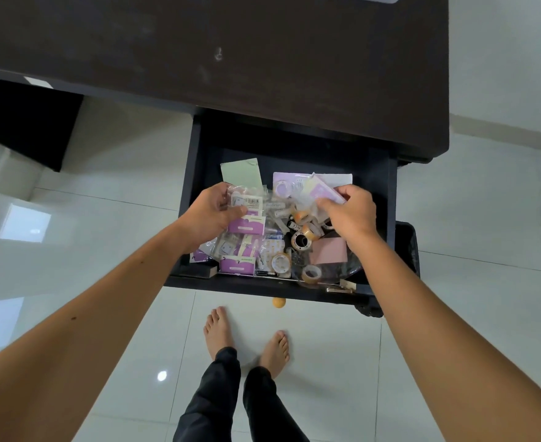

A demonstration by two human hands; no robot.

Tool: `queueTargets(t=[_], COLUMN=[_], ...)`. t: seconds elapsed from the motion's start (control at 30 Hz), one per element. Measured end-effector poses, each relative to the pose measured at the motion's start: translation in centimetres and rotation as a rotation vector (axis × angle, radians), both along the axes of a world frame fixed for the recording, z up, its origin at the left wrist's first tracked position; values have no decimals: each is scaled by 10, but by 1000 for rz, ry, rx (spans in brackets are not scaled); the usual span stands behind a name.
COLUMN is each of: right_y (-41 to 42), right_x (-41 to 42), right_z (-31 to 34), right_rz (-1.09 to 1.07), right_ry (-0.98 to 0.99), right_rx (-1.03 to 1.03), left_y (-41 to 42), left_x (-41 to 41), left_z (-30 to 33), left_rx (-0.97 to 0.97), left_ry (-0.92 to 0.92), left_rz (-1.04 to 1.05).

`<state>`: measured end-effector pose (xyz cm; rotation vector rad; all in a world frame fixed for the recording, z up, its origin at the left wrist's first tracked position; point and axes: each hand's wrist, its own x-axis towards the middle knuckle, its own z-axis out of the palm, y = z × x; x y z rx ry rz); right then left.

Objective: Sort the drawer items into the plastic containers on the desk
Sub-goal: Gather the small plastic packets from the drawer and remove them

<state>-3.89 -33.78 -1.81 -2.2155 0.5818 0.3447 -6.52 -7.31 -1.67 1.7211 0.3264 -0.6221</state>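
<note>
Seen from above: dark desk [263, 52] across the top, its black drawer [379, 193] pulled out over white floor tiles [103, 199]. Both bare arms stretched down into the drawer.

Left hand [211, 215] near the drawer's left side, fingers [227, 194] curled around a clear plastic packet [247, 200] with a white barcode label — thumb pressing on top, packet held just above the pile. Right hand [352, 212] toward the right side, fingers [326, 204] pinched shut on a small pale purple-and-yellow packet [318, 186], lifted slightly and tilted.

Drawer contents heaped and overlapping: a pale green card [242, 172] at the back left, a lilac card [283, 183] at the back centre, purple-and-white packets [247, 225] under and in front of the left hand, several rolls of tape [301, 239] clustered in the middle, a pink pad of notes [329, 250] toward the right front, another clear tape roll [311, 273] at the front edge, a round white tape dispenser [280, 261] beside it.

Below the drawer front, a small orange ball [278, 303] on the floor — two bare feet [218, 327] and black trouser legs just behind it. A dark bin [408, 247] standing right of the drawer. No plastic containers within view.
</note>
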Motion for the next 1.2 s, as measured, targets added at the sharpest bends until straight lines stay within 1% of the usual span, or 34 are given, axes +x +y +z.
queueTargets(t=[0.07, 0.13, 0.2, 0.27, 0.33, 0.43, 0.47, 0.53, 0.67, 0.8, 0.93, 1.1, 1.2], right_y=[-4, -13, -26, -41, -54, -58, -55, -50, -47, -46, -49, -53, -56], right_x=[0, 0, 2, 4, 7, 8, 6, 3, -5, -10, -9, -4, 1], right_z=[6, 16, 26, 37, 45, 46, 44, 37, 30, 31, 34, 37, 44], right_rz=[-16, 31, 139, 286, 486, 845, 918, 987, 1016, 1108, 1077, 972, 930], right_ry=[-10, -44, -39, 34, 156, 343, 384, 420, 355, 301, 292, 319, 324], right_rx=[94, 170, 217, 233, 131, -151, -242, -383, -473, -523, -434, -345, -320], left_y=[0, 0, 0, 1, 1, 2, 2, 2, 1, 1, 2, 2, 4], left_x=[-1, -2, -2, 1, 4, 6, 6, 5, 5, 5, 7, 11, 11], left_z=[0, 0, 1, 2, 3, 3, 3, 2, 3, 5, 5, 9, 9], left_rx=[16, 34, 45, 38, 29, 36, 43, 51, 71, 90, 162, 244, 420], left_ry=[8, 9, 10, 29, 49, 68, 71, 75, 81, 80, 59, 22, -101], left_rz=[-15, -39, -75, -100, -115, -127, -133, -147, -164, -190, -281, -409, -554])
